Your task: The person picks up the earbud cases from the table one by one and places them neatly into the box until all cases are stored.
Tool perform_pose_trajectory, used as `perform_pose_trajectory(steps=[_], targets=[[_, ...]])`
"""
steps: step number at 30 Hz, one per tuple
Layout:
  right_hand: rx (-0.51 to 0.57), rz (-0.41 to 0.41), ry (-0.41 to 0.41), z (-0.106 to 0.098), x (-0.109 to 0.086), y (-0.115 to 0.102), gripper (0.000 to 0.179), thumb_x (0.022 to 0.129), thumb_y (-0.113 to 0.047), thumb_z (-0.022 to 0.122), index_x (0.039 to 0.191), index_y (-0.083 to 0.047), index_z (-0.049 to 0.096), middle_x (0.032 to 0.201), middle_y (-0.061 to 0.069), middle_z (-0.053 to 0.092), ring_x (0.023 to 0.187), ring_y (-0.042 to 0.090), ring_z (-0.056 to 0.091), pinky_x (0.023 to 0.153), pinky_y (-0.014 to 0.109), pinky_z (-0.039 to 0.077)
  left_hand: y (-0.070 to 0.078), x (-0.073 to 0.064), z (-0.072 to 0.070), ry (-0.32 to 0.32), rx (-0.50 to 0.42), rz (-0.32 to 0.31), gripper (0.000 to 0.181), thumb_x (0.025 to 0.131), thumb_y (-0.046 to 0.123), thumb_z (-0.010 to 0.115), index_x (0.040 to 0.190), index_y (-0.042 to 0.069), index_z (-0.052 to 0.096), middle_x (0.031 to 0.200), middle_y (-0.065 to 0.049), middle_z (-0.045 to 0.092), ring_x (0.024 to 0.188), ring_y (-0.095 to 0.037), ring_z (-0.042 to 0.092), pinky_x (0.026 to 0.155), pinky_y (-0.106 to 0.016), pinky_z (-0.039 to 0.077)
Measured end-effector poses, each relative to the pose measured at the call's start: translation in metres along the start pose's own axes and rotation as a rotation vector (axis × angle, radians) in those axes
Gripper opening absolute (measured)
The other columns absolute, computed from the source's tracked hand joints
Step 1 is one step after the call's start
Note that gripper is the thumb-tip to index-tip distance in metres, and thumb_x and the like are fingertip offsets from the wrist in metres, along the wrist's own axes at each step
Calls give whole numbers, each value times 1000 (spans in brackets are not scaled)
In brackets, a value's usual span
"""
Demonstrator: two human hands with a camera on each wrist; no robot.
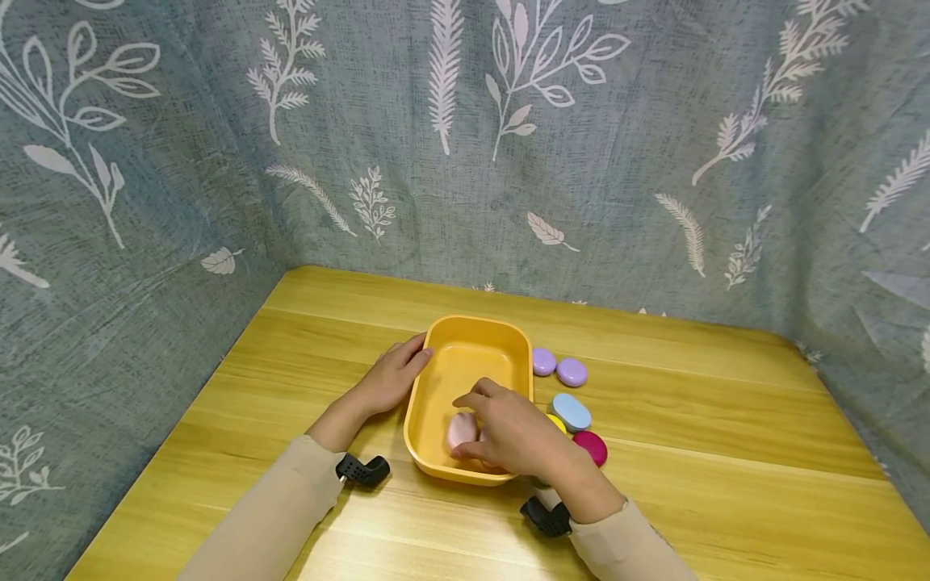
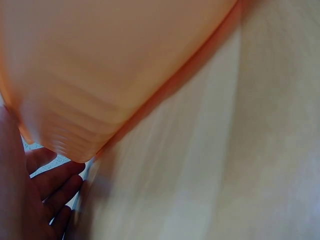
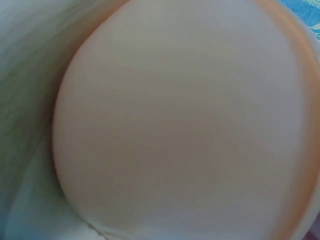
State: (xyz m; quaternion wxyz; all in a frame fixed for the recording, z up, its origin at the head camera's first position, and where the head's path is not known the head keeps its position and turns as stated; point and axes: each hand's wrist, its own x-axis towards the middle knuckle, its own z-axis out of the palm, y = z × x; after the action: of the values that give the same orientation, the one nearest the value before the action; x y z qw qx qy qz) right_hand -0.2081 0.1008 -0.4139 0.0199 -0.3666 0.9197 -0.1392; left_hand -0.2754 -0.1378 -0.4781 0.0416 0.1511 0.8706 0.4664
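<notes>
A yellow rectangular plastic tub [image 1: 468,324] sits on the table. At its left side, my left hand [image 1: 392,378] grips the wall, thumb over the rim and fingers outside; the left wrist view shows those fingers [image 2: 60,180] against the outer wall. My right hand [image 1: 512,424] reaches over the right wall into the near end. Its thumb and fingers are spread around a pale pink rounded piece [image 1: 462,432] on the tub's floor, the thumb overlapping its near edge and a gap showing at the index finger. More pale pink shows beneath the palm. A blurred pale surface fills the right wrist view.
Right of the tub lie two lilac rounded pieces [image 1: 571,372], a light blue oval [image 1: 571,412], a magenta disc [image 1: 592,447] and a partly hidden yellow piece [image 1: 557,423]. The wooden table [image 1: 697,452] backs onto a grey-blue leaf-patterned curtain [image 1: 450,202].
</notes>
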Motion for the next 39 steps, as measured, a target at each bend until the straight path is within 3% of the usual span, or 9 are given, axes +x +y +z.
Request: perform_pose_trajectory(steps=[11,24,32,39], targets=[[-8,20,49,-9,-4,4,44,96,-45,57,126,-15,63,118,0,59,85,9,59,78,26,52,-2,0,0,-1,1,12,63,97,67,27,151,37,28,148,2,42,137,-21,39,112,-48,33],[22,43,94,-16,-8,10,42,96,-45,57,125,-16,63,117,0,59,91,12,62,78,25,52,-1,0,0,-4,-2,4,66,97,67,27,153,32,27,150,0,39,139,-23,37,113,-48,31],[12,51,133,-20,-9,12,39,95,-45,59,123,-19,65,114,-8,58,93,10,63,81,24,52,0,0,0,-7,-7,4,66,97,67,27,153,32,27,151,0,39,139,-23,36,114,-48,31],[9,29,162,-25,-9,19,40,94,-44,61,122,-16,66,114,-4,60,99,14,62,85,27,52,1,0,0,-11,-17,-3,65,97,67,28,153,33,27,151,0,38,139,-22,36,114,-48,31]])
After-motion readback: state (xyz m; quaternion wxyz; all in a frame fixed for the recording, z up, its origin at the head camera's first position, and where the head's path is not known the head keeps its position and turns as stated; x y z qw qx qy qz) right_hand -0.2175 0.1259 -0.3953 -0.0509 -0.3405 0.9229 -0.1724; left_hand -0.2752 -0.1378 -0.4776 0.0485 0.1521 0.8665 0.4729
